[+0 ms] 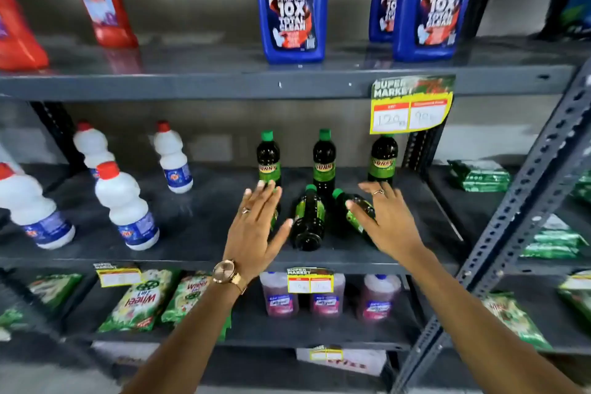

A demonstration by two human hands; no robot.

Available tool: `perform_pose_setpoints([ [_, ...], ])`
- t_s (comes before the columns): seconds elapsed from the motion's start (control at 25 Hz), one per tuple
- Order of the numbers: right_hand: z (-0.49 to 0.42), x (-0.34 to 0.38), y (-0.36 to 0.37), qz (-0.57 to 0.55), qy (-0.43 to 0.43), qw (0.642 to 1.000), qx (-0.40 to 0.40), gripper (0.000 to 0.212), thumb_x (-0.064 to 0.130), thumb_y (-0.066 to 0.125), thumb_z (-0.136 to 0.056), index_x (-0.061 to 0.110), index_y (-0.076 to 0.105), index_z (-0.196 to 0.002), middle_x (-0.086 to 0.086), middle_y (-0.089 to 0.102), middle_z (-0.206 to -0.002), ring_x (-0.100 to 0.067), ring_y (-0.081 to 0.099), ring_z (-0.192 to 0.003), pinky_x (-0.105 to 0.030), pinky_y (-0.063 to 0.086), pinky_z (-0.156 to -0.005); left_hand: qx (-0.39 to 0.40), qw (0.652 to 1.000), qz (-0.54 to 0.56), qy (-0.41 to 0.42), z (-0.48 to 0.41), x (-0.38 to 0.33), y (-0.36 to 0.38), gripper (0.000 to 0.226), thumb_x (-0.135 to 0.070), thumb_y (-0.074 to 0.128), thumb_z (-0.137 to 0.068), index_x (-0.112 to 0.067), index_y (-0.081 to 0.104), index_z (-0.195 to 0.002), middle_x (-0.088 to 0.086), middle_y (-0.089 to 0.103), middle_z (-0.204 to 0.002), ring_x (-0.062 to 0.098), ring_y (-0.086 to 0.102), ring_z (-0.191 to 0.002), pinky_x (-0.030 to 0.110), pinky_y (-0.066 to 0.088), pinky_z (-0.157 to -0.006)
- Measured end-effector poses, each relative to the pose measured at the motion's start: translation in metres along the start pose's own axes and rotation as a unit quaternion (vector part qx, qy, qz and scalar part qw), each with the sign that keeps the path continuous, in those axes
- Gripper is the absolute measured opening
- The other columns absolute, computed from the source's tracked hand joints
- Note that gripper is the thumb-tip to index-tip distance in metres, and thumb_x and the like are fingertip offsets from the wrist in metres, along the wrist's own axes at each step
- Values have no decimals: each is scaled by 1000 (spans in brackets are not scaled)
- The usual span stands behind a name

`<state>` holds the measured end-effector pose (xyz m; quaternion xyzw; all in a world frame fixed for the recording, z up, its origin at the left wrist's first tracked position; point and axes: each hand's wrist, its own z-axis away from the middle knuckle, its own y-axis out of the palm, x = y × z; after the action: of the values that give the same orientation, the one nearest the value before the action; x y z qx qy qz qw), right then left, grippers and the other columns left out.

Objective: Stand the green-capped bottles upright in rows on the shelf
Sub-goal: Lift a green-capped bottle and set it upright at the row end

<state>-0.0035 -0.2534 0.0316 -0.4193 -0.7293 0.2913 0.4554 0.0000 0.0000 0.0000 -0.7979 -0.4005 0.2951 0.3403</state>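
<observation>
**Middle shelf: three up, bottles down in front**

I've got three bottles standing along the back of the shelf (198, 227): one at 11 o'clock (268, 158), one at 12 (324, 160), one at 1 (383, 158). Before them lie two fallen bottles (308, 221) (358, 211), between my left hand (256, 227) and right hand (388, 221).

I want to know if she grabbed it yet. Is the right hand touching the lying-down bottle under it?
Touching. In the head view the right hand lies open over the tipped bottle on the right, fingers resting on its side, not closed around it.
</observation>
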Motion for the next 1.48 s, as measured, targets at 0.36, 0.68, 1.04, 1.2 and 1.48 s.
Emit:
perform_pose_setpoints([
  [0.36,-57,-57,60,54,258,941,211,84,59,67,-74,6,41,-135,-17,42,-144,-38,39,-131,-45,39,-102,71,934,111,-331,21,113,59,42,-17,38,-92,-15,48,-132,19,51,-138,36,45,-127,41,33,-106],
  [0.68,-53,-75,69,-158,293,941,67,48,53,79,-60,14,58,-79,-4,63,-82,-25,61,-82,-31,46,-66,198,953,-72,-218,24,133,82,74,-42,13,-77,-15,20,-146,12,19,-156,29,11,-144,48,6,-116],
  [1.04,-38,-83,81,-305,264,900,-167,88,20,88,-62,13,32,-129,15,57,-95,3,58,-86,-9,44,-74,186,953,-90,-223,18,139,80,62,-45,38,-80,-30,32,-140,5,36,-150,29,34,-135,47,27,-104],
  [1.2,-22,-91,89,-289,249,916,-128,75,9,81,-69,13,42,-133,-1,63,-103,-18,62,-94,-24,50,-83,176,955,-80,-225,18,141,81,57,-47,39,-82,-34,32,-138,2,37,-149,29,35,-132,48,27,-103],
  [1.48,-32,-87,100,-280,268,909,-157,78,15,85,-63,8,44,-129,-10,49,-120,-18,51,-103,-33,43,-98,159,959,-65,-226,19,143,80,55,-50,35,-83,-34,38,-136,3,40,-147,31,36,-132,49,26,-103],
])
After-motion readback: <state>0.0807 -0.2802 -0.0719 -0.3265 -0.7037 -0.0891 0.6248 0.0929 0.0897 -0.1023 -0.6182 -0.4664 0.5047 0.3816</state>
